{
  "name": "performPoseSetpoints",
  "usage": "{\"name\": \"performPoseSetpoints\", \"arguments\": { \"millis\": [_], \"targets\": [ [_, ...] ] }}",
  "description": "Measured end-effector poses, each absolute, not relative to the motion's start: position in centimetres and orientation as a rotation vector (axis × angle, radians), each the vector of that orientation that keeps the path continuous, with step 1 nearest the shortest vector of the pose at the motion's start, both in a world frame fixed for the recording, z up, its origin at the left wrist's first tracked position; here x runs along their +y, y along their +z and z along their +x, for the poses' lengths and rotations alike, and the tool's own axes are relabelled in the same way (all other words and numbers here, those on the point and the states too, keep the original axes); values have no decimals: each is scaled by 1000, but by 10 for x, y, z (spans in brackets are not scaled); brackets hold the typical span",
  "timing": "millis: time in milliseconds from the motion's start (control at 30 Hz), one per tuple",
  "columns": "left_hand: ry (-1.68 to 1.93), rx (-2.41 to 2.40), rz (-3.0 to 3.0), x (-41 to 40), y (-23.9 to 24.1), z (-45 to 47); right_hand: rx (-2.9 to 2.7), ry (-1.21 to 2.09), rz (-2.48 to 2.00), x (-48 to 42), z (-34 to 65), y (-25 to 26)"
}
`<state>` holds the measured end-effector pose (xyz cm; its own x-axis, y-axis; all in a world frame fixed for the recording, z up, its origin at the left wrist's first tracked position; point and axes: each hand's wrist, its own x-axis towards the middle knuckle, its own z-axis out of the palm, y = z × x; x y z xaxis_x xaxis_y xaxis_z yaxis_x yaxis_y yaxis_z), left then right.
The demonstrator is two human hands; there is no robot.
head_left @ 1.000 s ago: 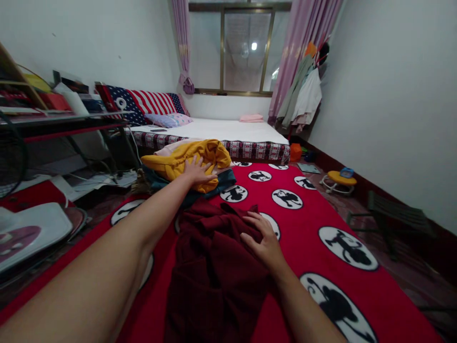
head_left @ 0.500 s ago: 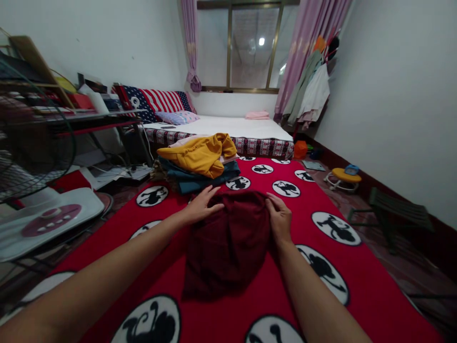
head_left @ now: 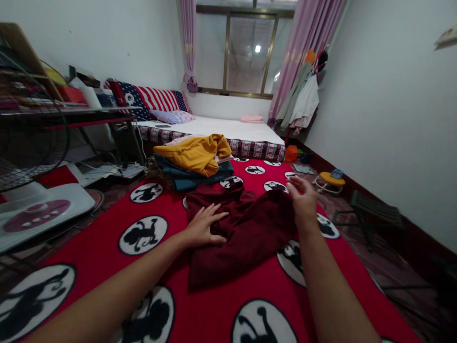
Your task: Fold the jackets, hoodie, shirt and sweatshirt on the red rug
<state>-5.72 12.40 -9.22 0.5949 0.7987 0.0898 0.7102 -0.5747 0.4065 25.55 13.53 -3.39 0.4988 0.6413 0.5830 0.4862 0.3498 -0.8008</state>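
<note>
A dark maroon garment (head_left: 246, 233) lies partly spread and creased on a red blanket (head_left: 228, 309) printed with black figures in white circles. My left hand (head_left: 205, 226) rests flat on the garment's left side, its fingers spread. At the upper right, my right hand (head_left: 303, 200) grips the garment's edge near the thumb, and the cloth stretches out toward it. The exact hold of those fingertips is partly hidden. Just beyond the garment sits a stack of clothes, with a yellow garment (head_left: 196, 153) on top and teal cloth (head_left: 193, 178) beneath.
A bed (head_left: 214, 125) stands against the far wall under a window. To the left are a cluttered desk (head_left: 93, 114), a fan and a white plastic piece (head_left: 71, 202). At right are a yellow stool (head_left: 332, 179) and a dark green folding stool (head_left: 374, 207).
My right hand has moved right, drawing the maroon garment's corner outward and widening it. My left hand has slid down from the top edge onto the cloth. The view has shifted slightly.
</note>
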Motion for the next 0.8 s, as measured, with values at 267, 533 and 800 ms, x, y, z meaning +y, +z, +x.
{"name": "performPoseSetpoints", "arguments": {
  "millis": [267, 533, 800],
  "targets": [
    [770, 1208, 2414, 118, -102, -61, -1853, 8, -2099, 120, 217, -62],
    [737, 953, 2125, 96, -78, -85, -2010, 375, -1695, 52, 255, -17],
    [573, 1163, 1902, 111, -42, -142, -1965, 779, -1610, 48, 259, 3]
  ]
}}
